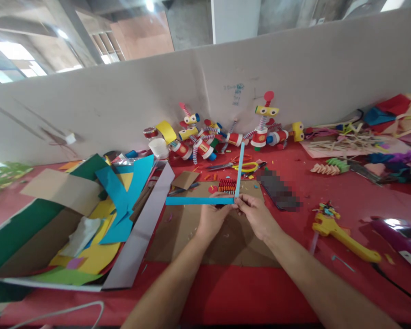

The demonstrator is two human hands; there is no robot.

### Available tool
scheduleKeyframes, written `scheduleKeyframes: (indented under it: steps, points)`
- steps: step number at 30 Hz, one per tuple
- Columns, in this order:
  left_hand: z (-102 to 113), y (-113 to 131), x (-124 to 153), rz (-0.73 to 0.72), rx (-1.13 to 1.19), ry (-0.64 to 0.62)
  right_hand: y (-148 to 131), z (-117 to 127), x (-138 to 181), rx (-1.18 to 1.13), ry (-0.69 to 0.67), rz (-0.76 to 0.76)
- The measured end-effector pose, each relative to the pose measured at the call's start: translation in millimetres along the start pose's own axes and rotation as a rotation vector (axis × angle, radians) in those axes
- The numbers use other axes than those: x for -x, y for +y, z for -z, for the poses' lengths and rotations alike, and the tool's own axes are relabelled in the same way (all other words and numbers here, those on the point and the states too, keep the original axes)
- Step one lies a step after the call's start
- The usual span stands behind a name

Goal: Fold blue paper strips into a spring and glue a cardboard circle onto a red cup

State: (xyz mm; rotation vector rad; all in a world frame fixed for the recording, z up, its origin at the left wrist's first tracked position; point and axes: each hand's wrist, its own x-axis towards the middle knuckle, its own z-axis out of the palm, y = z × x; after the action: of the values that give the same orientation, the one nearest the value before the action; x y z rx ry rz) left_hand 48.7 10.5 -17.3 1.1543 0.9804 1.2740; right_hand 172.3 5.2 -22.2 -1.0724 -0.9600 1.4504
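A: What is noted first, by size?
B: A pale partition (pixel 123 96) is seen at the far side. In front of it a table (pixel 233 294) is covered in red. At the left, an open box (pixel 137 233) is filled with coloured paper and card.
A: And the middle?
B: A brown cardboard sheet (pixel 174 228) is laid flat on the table. Beyond it, spring-limbed figures (pixel 259 137) with cup-like bodies are grouped by the partition. Above the sheet the hands are held close together — the left hand (pixel 210 221) and the right hand (pixel 255 214) nearly meet at the fingertips.
A: Right of the sheet?
B: A yellow glue gun (pixel 345 240) is laid on the red cover; farther and to its left, a dark flat object (pixel 276 187), partly blurred out.
A: What is gripped?
B: A blue strip (pixel 198 200), pointing left, is pinched by the left hand near its right end. A second strip (pixel 240 171), pointing far, is pinched by the right hand at its near end. A corner is formed there — whether glued cannot be told.
A: Smaller items?
B: Yellow-handled scissors (pixel 248 167) are placed beyond the sheet; red folded paper (pixel 227 184) is set just beyond the hands.
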Motion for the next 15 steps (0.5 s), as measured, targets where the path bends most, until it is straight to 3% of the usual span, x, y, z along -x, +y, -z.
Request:
scheduleKeyframes:
  steps: [8,15]
  points:
    - [10.8,11.4,-3.4,-0.139,-0.237,-0.057,-6.1,-0.5,3.0,-0.202,-0.114,-0.145]
    - [7.0,15.7,-0.5,-0.152,-0.162,0.014,-6.0,2.7,2.1,-0.127,-0.168,-0.082]
